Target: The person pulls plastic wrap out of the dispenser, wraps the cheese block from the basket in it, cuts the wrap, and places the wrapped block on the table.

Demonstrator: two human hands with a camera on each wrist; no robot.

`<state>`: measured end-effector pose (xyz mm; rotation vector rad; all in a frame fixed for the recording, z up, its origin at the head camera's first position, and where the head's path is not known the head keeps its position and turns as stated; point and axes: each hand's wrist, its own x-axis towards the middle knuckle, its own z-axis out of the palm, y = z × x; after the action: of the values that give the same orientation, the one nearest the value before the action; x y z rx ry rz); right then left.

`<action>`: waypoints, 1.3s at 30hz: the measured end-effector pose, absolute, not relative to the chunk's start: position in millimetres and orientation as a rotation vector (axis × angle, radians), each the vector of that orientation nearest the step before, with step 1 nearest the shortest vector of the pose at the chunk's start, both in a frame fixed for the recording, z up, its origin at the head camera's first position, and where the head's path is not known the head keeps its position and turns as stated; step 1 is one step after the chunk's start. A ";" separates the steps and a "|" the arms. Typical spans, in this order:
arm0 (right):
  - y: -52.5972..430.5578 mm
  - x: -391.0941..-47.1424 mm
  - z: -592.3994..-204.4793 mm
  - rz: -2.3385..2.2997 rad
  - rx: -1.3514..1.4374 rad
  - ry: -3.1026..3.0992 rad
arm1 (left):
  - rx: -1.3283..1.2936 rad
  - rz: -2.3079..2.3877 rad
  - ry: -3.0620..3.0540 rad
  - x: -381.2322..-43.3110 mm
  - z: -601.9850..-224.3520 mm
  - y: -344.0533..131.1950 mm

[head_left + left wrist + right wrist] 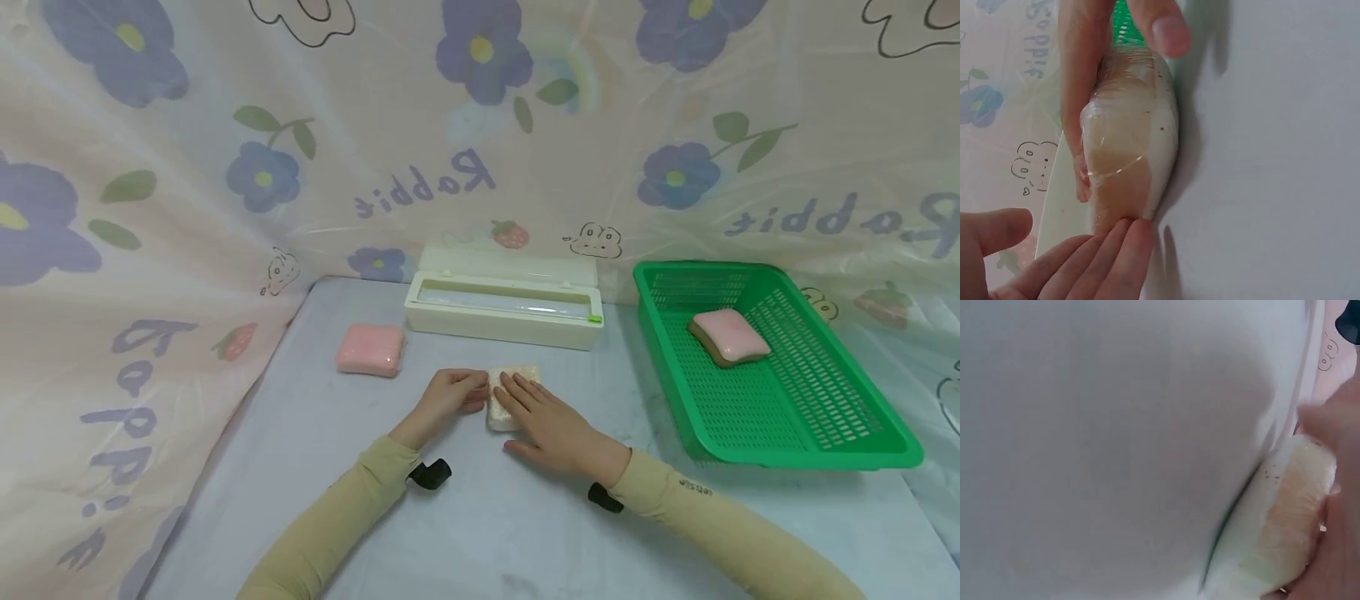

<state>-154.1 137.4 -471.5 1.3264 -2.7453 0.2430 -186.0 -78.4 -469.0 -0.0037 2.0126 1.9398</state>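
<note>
A cream-coloured, bread-like block lies on the table between both hands. Clear film covers the block in the left wrist view, showing a tan side and a pale, speckled lower face. My right hand rests flat over its top, fingers spread and thumb held apart. The straight fingertips of my left hand touch the block's left end. Seen from the right wrist, the block sits at the lower right, partly hidden by a hand.
Behind the block stands a white cling film dispenser, its lid raised. A pink block in shiny film lies left. The green basket at right holds a pink-topped, brown-based block. A patterned curtain hangs behind.
</note>
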 end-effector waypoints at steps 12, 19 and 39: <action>146.7 -179.3 -446.2 1.002 1.065 -2.786 | 0.004 1.975 1.838 -185.2 -460.1 -91.1; 144.7 -175.9 -437.8 2.455 0.511 -2.562 | 0.143 1.902 1.668 -174.4 -455.0 -94.6; 57.7 -159.5 -469.1 2.705 0.390 -2.399 | -0.064 1.939 1.932 -143.2 -465.7 -197.5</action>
<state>-159.5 57.7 -469.1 0.3898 -2.3995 2.7048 -143.2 -197.5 -465.7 -0.0642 1.9317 1.9391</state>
